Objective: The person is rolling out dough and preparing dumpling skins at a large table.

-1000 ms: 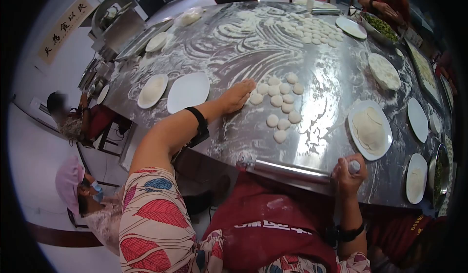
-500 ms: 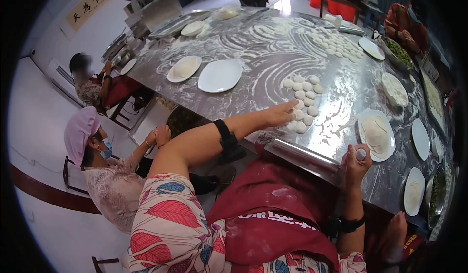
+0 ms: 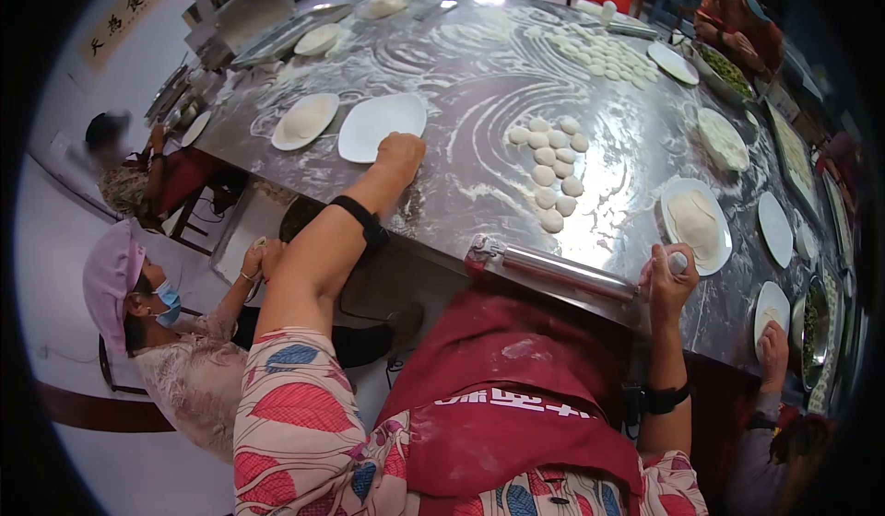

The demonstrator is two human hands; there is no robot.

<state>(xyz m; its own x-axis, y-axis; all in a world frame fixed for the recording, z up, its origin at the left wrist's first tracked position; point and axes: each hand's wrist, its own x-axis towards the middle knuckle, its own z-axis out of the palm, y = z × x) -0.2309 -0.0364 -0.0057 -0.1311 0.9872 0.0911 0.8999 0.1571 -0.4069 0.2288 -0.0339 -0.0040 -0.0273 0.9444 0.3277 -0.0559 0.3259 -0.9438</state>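
Right now we have our left hand (image 3: 402,157) at the near right edge of a flat white plate with rounded corners (image 3: 367,122), its back upward and its fingers curled down; we cannot tell whether they pinch anything, since the knuckles hide the fingertips. Our right hand (image 3: 671,281) is wrapped around one end of a shiny steel rolling pin (image 3: 567,269), which lies along the near edge of the broad, flour-dusted metal table (image 3: 466,193), just in front of our maroon apron with white lettering (image 3: 516,369).

Between our two hands, and farther from us than the pin, a cluster of small, pale, round dough pieces (image 3: 545,156) sits on the table, the pieces close together and some touching. Just beyond our right hand stands a white plate (image 3: 725,240) bearing a stack of thin, pale dough rounds (image 3: 691,221). To the left of the plate at our left hand, we see another white oval plate (image 3: 329,106) with a pale mound of dough (image 3: 302,122).

At the lower right, another person's hand (image 3: 772,345) touches a small white plate (image 3: 774,292) near a metal bowl of chopped greens (image 3: 812,336).
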